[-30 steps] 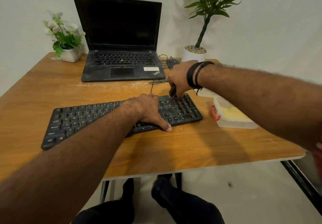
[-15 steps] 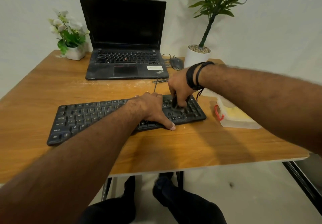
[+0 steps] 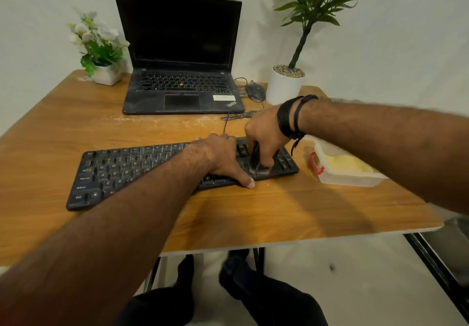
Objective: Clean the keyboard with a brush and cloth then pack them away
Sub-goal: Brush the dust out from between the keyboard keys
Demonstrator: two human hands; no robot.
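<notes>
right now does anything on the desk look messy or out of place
Yes: pale dust is smeared across the table in front of the laptop, and specks lie by the brush on the keyboard. The keyboard also sits askew to the table edge.

I see a wooden table (image 3: 253, 214). The black keyboard (image 3: 132, 170) lies flat on it under my grip. Just right of the grip sits a clear plastic box (image 3: 347, 173). Beyond it stand an open laptop (image 3: 182, 89), a mouse (image 3: 255, 91), a white-potted plant (image 3: 285, 88) and a small flower pot (image 3: 106, 75).
</notes>
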